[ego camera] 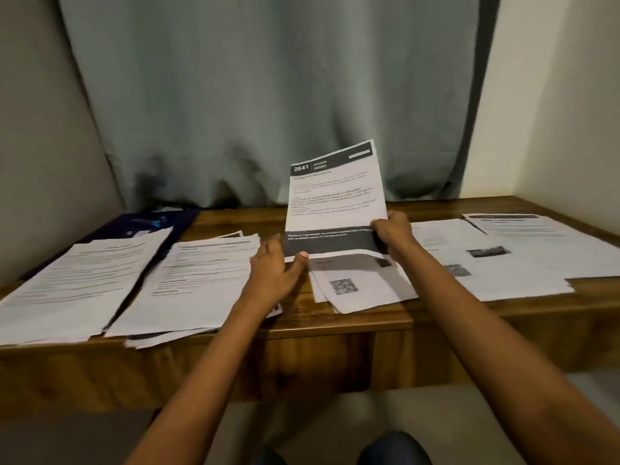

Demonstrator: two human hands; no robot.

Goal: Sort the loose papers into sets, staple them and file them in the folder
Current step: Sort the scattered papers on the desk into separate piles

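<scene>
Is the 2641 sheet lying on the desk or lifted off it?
Lifted: the 2641 sheet stands nearly upright over the desk, right hand gripping its lower right edge, left hand touching the bottom.

Head-worn view, facing forward and down, close over wooden desk [335, 325] (wide-angle), curtain [268, 95] behind

Paper stacks [188, 283] across desk [339, 325]
</scene>
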